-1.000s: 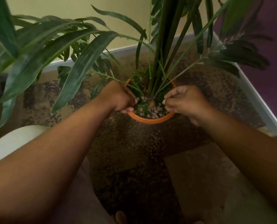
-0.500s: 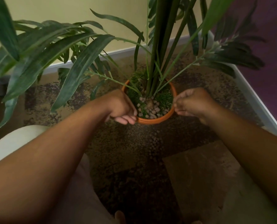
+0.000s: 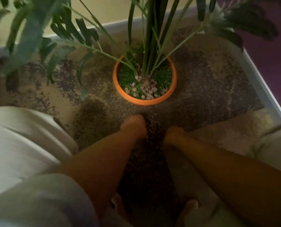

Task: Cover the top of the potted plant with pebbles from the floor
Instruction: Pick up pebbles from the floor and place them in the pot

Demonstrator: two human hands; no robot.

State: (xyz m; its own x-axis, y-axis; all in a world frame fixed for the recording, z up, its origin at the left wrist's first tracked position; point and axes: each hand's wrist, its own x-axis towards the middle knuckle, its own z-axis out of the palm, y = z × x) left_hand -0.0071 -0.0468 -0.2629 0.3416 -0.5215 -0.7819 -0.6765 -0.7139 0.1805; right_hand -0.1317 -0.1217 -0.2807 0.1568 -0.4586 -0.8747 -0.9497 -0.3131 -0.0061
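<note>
An orange pot (image 3: 144, 102) stands on the floor and holds a tall plant with green stems (image 3: 150, 46) and green moss. Several pale pebbles (image 3: 147, 90) lie on the near half of its top. A strip of small dark pebbles (image 3: 153, 128) runs along the floor just in front of the pot. My left hand (image 3: 134, 126) is down on the left side of that strip, knuckles up, fingers bent under. On the strip's right side rests my right hand (image 3: 173, 135). Both hands are blurred and their fingers are hidden, so any hold on pebbles is unclear.
Long leaves (image 3: 30, 35) hang over the floor at the left. A white skirting board (image 3: 259, 82) runs along the yellow and purple walls behind and right of the pot. My knees in pale trousers (image 3: 21, 145) flank the arms, and bare toes (image 3: 191, 204) show below.
Both hands have left the pot's rim and dropped toward me onto the floor pebbles. The view has tilted down and blurred.
</note>
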